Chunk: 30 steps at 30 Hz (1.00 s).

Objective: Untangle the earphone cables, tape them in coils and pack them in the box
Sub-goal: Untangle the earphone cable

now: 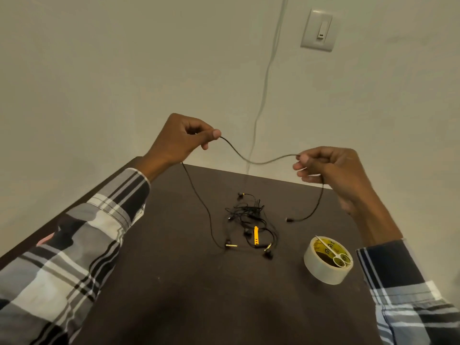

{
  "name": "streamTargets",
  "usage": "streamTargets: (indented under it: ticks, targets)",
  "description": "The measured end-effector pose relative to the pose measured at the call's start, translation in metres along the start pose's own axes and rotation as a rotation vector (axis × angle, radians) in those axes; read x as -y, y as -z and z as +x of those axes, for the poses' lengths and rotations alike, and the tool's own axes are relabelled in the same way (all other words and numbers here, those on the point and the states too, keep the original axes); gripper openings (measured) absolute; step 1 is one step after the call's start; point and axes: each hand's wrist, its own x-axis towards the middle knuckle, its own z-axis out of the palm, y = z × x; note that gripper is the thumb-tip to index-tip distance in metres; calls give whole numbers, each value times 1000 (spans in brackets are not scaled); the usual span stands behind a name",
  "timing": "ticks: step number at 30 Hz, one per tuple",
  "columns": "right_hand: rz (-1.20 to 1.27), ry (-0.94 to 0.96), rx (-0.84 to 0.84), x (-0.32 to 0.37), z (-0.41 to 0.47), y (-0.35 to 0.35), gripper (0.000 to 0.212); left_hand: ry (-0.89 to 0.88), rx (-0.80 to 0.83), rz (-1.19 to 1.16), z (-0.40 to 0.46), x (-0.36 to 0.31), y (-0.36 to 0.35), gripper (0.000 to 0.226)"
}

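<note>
My two hands are raised above a dark brown worktop point(174, 295), well apart from each other. My left hand point(178, 139) pinches one black earphone cable point(258, 161) between thumb and forefinger; my right hand point(328, 168) is closed on the same cable further along. The cable sags between them. One end trails down from my left hand to a gold plug lying on the worktop, just left of the tangle; the other end hangs from my right hand with a small earbud at its tip, to the right of the tangle.

One tangle of black earphone cables point(249, 220) lies on the worktop between and below my hands; I cannot count its cables. One small yellow piece point(256, 235) sits in the tangle. One roll of clear tape point(323, 266) stands right of the tangle, with one small pair of scissors point(332, 252) resting across its top.

The worktop's far edge meets a plain wall just behind the tangle. Bare surface lies nearer me than the tangle
</note>
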Motion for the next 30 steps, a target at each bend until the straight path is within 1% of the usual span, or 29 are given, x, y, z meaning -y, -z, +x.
streamTargets:
  ticks: [2, 4, 5, 8, 10, 13, 16, 20, 23, 26, 28, 30]
  targets:
    - [-89, -33, 89, -4, 0, -7, 17, 7, 23, -17, -2, -2, -8, 25]
    - [-139, -4, 125, -2, 1, -15, 24, 9, 51, -14, -1, -4, -16, 25]
    - [-128, 21, 131, 1, 1, -20, 25, 4, 65, -9, 0, -6, -20, 25]
    - [14, 70, 154, 16, -1, -38, 22, -51, 109, 23, 3, -15, -32, 20]
    - [41, 107, 163, 25, -1, -53, 20, -100, 139, 57, 5, -23, -39, 22]
    - [43, 175, 109, 31, 1, -69, 12, -148, 158, 35, 8, -33, -46, 25]
    - [106, 193, 59, 34, 1, -69, 7, -135, 125, 1, 10, -37, -41, 25]
    - [251, 148, -2, 34, 2, -51, 13, -50, 87, -24, 8, -29, -26, 29]
    - [372, 114, -35, 30, 5, -34, 19, -32, 94, -35, 3, -24, -18, 29]
    - [487, 77, -128, 24, 6, -16, 21, -18, 83, -30, 0, -19, -9, 28]
    - [526, 50, -208, 18, 4, -5, 21, -6, 51, -26, 0, -13, -1, 29]
    - [495, 8, -237, 12, 1, 2, 19, 8, 18, -29, -1, -7, 5, 29]
